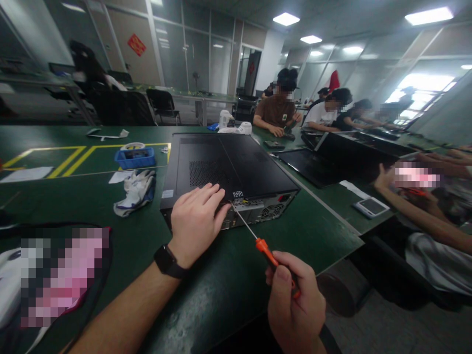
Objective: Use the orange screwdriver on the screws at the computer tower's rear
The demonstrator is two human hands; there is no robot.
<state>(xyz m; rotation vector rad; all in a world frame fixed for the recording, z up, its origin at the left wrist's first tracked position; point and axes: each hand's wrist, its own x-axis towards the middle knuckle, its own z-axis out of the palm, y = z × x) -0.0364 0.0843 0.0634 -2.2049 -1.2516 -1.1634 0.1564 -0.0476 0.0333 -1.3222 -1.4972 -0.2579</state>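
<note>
A black computer case [228, 164] lies flat on the green table [121, 221], its rear panel with a fan grille facing me. My left hand [197, 221] rests flat on the near corner of the case's top, fingers spread; a black watch is on that wrist. My right hand [295, 305] is closed round the orange handle of a screwdriver [258, 236]. The thin metal shaft points up and left, and its tip meets the upper edge of the case's rear panel beside my left thumb.
White work gloves [136, 191] lie left of the case, with a blue tray [135, 157] and a tape roll behind them. Other people sit at the right and far side with more black cases. A phone [370, 206] lies on the table at right. The table edge runs close on my right.
</note>
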